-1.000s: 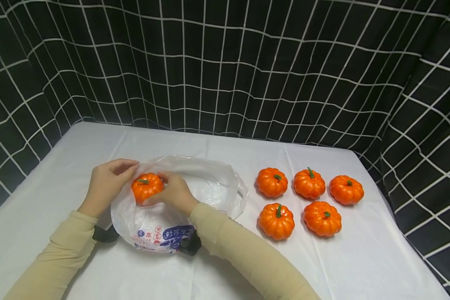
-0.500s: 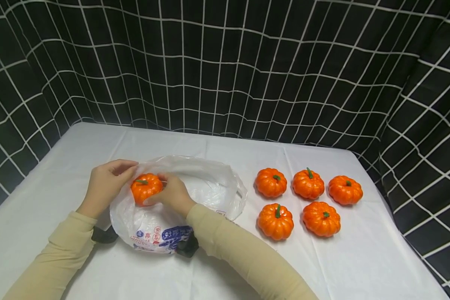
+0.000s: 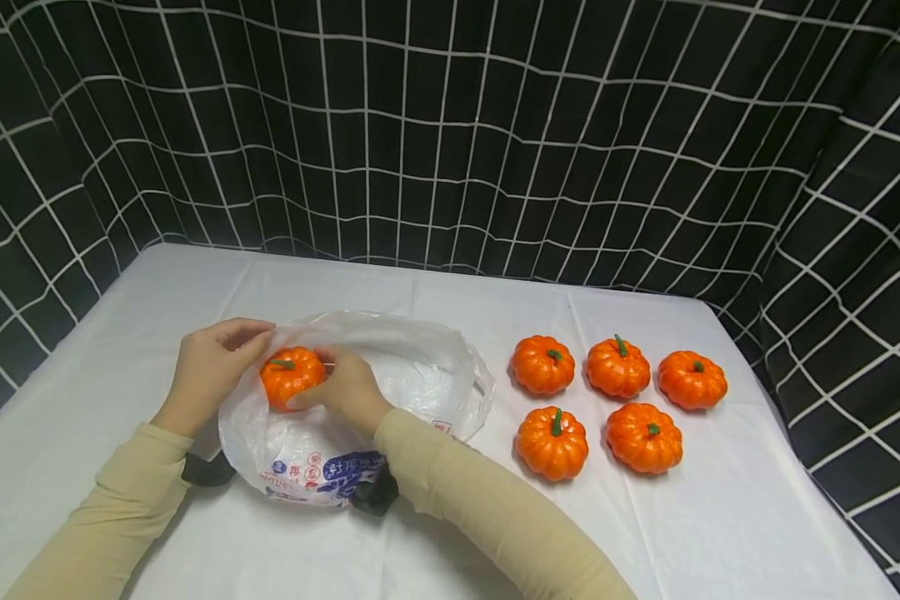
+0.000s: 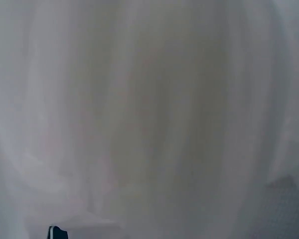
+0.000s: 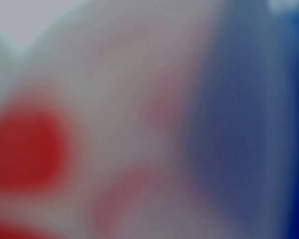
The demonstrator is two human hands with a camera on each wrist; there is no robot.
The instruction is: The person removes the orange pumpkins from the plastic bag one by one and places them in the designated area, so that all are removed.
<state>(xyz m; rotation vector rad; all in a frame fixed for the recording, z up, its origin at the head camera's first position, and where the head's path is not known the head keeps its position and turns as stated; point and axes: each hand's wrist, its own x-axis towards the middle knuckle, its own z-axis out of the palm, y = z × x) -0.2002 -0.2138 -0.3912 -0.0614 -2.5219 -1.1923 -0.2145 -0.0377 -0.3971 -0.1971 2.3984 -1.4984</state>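
A white plastic bag (image 3: 427, 379) with blue and red print lies with its mouth spread wide in the head view. At its left side my left hand (image 3: 208, 367) pinches the rim between thumb and fingers. My right hand (image 3: 351, 390) reaches into the mouth and grips a small orange pumpkin (image 3: 288, 382) with a green stem, thumb in front and fingers behind. The pumpkin sits against the bag's left wall, near the left fingertips. Pale blurred plastic (image 4: 154, 114) fills the left wrist view. In the right wrist view, blurred bag print (image 5: 25, 149) hides the hand's work.
Right of the bag, several more small pumpkins (image 3: 553, 443) rest in two loose rows on the white tablecloth (image 3: 450, 542). A black cloth with white grid lines (image 3: 435, 133) hangs behind the table and along both sides.
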